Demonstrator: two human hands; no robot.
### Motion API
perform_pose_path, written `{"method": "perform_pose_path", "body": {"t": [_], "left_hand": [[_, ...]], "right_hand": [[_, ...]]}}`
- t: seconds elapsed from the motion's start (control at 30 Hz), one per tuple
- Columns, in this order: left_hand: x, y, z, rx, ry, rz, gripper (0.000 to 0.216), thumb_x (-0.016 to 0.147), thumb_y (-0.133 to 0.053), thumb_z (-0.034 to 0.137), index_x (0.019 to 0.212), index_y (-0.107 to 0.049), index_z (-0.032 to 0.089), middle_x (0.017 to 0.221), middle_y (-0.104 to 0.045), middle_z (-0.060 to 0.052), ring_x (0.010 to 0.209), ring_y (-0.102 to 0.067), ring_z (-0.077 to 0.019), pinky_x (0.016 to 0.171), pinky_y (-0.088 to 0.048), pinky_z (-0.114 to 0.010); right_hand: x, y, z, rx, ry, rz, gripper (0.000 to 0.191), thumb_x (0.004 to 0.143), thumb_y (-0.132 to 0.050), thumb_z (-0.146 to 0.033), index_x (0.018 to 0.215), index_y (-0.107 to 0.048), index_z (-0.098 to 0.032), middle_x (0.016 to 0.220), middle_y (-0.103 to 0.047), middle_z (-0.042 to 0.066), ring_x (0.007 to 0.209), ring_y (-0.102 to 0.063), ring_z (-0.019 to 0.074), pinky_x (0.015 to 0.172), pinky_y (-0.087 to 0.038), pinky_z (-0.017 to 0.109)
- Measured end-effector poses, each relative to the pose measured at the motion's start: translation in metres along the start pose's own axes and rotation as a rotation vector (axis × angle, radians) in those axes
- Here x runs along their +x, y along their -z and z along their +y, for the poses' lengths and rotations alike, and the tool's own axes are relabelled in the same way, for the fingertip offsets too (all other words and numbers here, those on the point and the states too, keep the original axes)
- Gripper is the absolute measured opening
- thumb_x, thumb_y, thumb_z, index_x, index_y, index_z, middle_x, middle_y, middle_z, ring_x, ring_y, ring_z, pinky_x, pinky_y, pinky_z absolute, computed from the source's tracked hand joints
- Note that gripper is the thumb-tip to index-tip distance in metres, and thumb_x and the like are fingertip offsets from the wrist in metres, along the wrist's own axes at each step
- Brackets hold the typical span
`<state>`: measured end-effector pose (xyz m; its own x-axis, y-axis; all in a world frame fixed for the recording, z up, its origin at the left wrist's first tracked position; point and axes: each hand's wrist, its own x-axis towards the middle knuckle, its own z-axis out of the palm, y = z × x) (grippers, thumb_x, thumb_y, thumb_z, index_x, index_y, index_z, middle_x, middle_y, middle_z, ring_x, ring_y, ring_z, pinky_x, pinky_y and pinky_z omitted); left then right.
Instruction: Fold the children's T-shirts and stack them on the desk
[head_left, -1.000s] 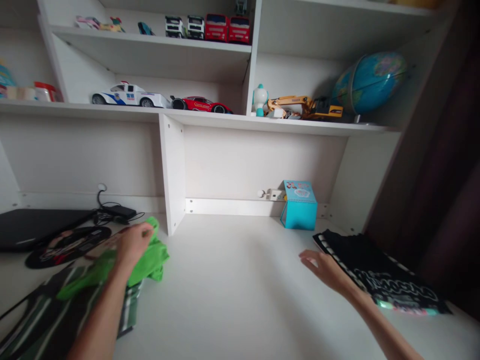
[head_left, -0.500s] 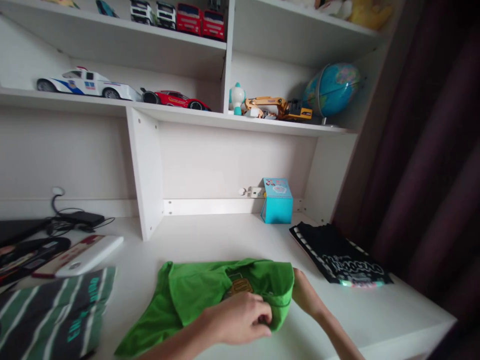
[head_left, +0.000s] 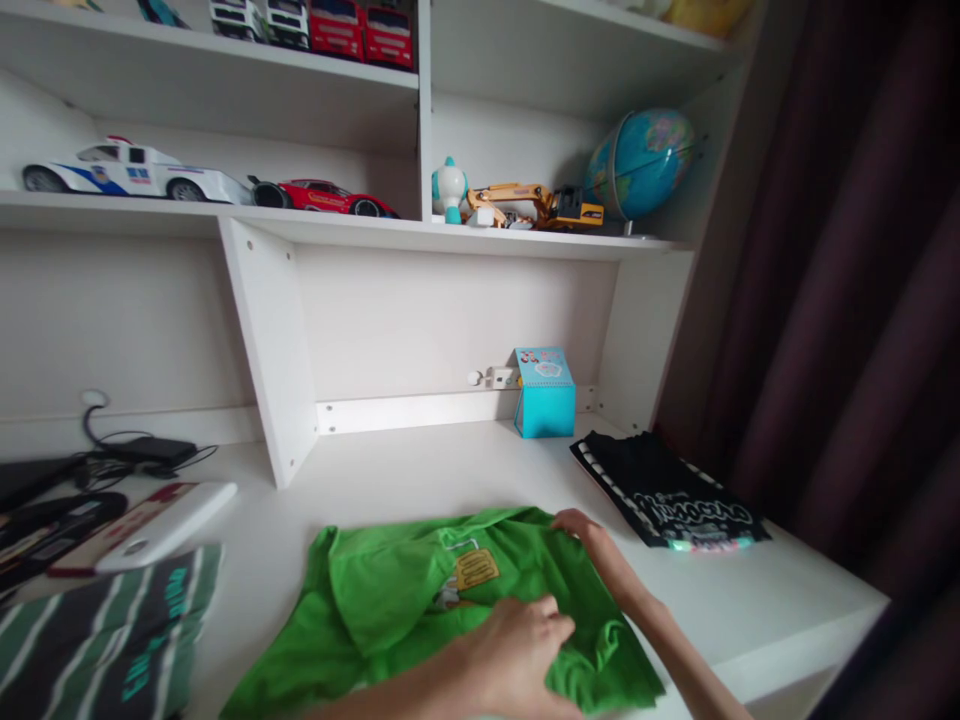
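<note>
A green shirt (head_left: 405, 600) with a yellow and white print lies partly folded on the desk in front of me. My left hand (head_left: 525, 640) reaches in from the lower left over the shirt's front part. Its thumb is apart from its bent fingers, and no cloth shows between them. At the shirt's back right corner, my right hand (head_left: 581, 525) has its fingers closed on the cloth edge; the fingertips are partly hidden. The shirt's right part is spread flat, with a small bunched crease near the front right.
A folded black shirt (head_left: 667, 490) lies at the right, a striped green and grey garment (head_left: 97, 640) at the left. Behind stand a blue desk calendar (head_left: 547, 400) and a shelf unit (head_left: 262, 340) with toy cars and a globe (head_left: 641, 160). A black adapter (head_left: 157, 450) lies back left.
The shirt's right part, bunched up before, now lies spread toward the front right. My left hand has let go of the cloth and moved slightly right. My right hand has come out from behind the shirt.
</note>
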<state>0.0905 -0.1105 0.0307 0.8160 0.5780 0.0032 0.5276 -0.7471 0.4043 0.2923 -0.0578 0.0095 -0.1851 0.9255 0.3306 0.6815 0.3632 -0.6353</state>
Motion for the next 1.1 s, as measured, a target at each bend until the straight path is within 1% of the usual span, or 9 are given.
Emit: {"method": "perform_pose_path", "body": {"t": [0.1,0.2,0.4,0.53,0.63,0.8,0.87,0.97,1.1], "left_hand": [[-0.005,-0.010,-0.001,-0.005,0.048,0.104,0.070,0.061,-0.067,0.053,0.122,-0.049,0.024,0.117,-0.053,-0.014,0.099,-0.055,-0.0317,0.076,-0.047,-0.036],[-0.005,-0.009,-0.002,-0.015,0.029,0.157,0.059,0.057,-0.070,0.051,0.111,-0.057,0.030,0.110,-0.056,-0.011,0.103,-0.052,-0.0301,0.078,-0.045,-0.035],[-0.004,0.008,0.016,-0.142,0.078,0.060,0.033,0.061,-0.068,0.035,0.092,-0.063,0.024,0.066,-0.060,0.000,0.057,-0.056,-0.0159,0.052,-0.041,-0.024],[-0.020,0.048,0.027,-0.243,0.015,0.059,0.014,0.073,-0.053,0.022,0.074,-0.066,0.018,0.052,-0.050,0.005,0.048,-0.045,-0.0079,0.049,-0.034,-0.018],[-0.036,0.093,0.028,-0.332,-0.006,0.268,0.021,0.080,-0.044,0.020,0.071,-0.063,0.016,0.062,-0.053,0.004,0.059,-0.048,-0.0089,0.054,-0.035,-0.017],[-0.062,0.160,0.016,-0.416,-0.010,0.762,0.022,0.080,-0.048,0.034,0.071,-0.059,0.016,0.076,-0.056,-0.001,0.075,-0.054,-0.0152,0.067,-0.043,-0.023],[-0.077,0.177,0.008,-0.418,0.027,0.936,0.022,0.077,-0.050,0.037,0.074,-0.059,0.017,0.077,-0.059,-0.001,0.076,-0.055,-0.0171,0.068,-0.044,-0.026],[-0.111,0.194,-0.003,-0.421,0.057,1.103,0.026,0.072,-0.056,0.043,0.075,-0.060,0.018,0.072,-0.061,0.000,0.071,-0.055,-0.0175,0.067,-0.045,-0.028],[-0.156,0.211,-0.019,-0.370,0.101,1.252,0.033,0.067,-0.059,0.055,0.074,-0.060,0.023,0.065,-0.061,0.002,0.061,-0.055,-0.0183,0.058,-0.047,-0.031]], "right_hand": [[-0.002,0.011,-0.010,0.042,-0.030,0.018,0.023,0.068,-0.039,-0.016,0.085,-0.055,-0.021,0.080,-0.063,0.001,0.076,-0.059,0.0178,0.071,-0.044,0.027],[-0.006,0.018,-0.021,0.105,-0.013,0.009,0.017,0.072,-0.038,-0.018,0.083,-0.051,-0.020,0.069,-0.061,-0.002,0.066,-0.056,0.0150,0.062,-0.042,0.024],[-0.005,0.022,-0.020,0.149,0.044,-0.018,0.018,0.076,-0.040,-0.019,0.092,-0.048,-0.020,0.082,-0.063,0.000,0.074,-0.058,0.0154,0.068,-0.044,0.026],[-0.009,0.030,-0.016,0.143,0.101,-0.061,0.036,0.070,-0.042,-0.012,0.105,-0.047,-0.020,0.103,-0.059,0.005,0.097,-0.056,0.0178,0.086,-0.043,0.030],[-0.016,0.031,-0.022,0.039,0.147,-0.072,0.047,0.064,-0.045,-0.010,0.109,-0.048,-0.020,0.105,-0.057,0.007,0.096,-0.055,0.0192,0.084,-0.043,0.031],[-0.017,0.026,-0.031,-0.223,0.147,0.022,0.015,0.072,-0.042,-0.012,0.073,-0.055,-0.020,0.076,-0.057,0.005,0.076,-0.054,0.0194,0.071,-0.044,0.030],[-0.017,0.034,-0.035,-0.256,0.130,0.112,0.013,0.072,-0.043,-0.013,0.074,-0.055,-0.020,0.077,-0.057,0.006,0.079,-0.053,0.0211,0.072,-0.044,0.032],[-0.029,0.066,-0.051,-0.186,0.084,0.231,0.018,0.073,-0.044,-0.017,0.087,-0.056,-0.020,0.085,-0.059,0.006,0.079,-0.055,0.0201,0.070,-0.045,0.031],[-0.056,0.128,-0.084,-0.002,0.072,0.358,0.020,0.075,-0.053,-0.035,0.091,-0.057,-0.022,0.078,-0.061,0.004,0.066,-0.058,0.0176,0.056,-0.047,0.025]]}}
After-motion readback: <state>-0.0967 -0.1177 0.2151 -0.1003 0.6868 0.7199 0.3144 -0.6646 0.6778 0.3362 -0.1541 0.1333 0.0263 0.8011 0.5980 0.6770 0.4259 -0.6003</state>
